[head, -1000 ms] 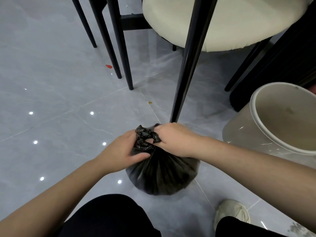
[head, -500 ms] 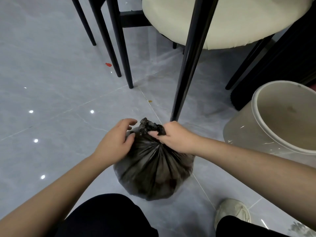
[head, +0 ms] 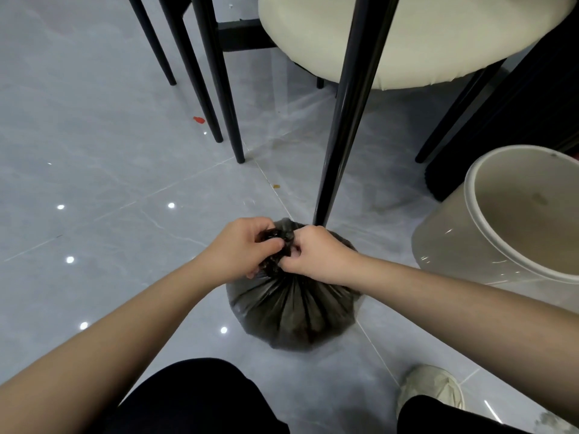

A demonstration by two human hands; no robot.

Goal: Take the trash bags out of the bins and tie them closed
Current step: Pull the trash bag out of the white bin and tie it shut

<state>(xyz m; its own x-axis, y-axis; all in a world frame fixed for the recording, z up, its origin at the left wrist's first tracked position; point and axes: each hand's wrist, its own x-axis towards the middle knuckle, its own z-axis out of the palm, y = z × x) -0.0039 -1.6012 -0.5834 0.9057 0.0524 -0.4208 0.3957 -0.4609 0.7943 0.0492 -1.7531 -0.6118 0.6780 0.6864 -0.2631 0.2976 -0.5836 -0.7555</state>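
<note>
Black trash bag (head: 293, 311) on the floor just before the chair leg (head: 340, 142), its gathered neck mostly hidden by left hand (head: 239, 250) and right hand (head: 316, 253), both pinching it; knot unclear; bin (head: 488, 227) right of bag, cut off.

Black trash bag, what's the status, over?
Left hand and right hand both grip the gathered neck. Black trash bag out of the bin, on floor. Chair leg close behind.

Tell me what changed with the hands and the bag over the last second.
The left hand let go of the black trash bag half a second ago, fingers spread, and now pinches its gathered neck again. The right hand kept its grip on the neck throughout. The bag stayed on the floor beside the white bin.
</note>
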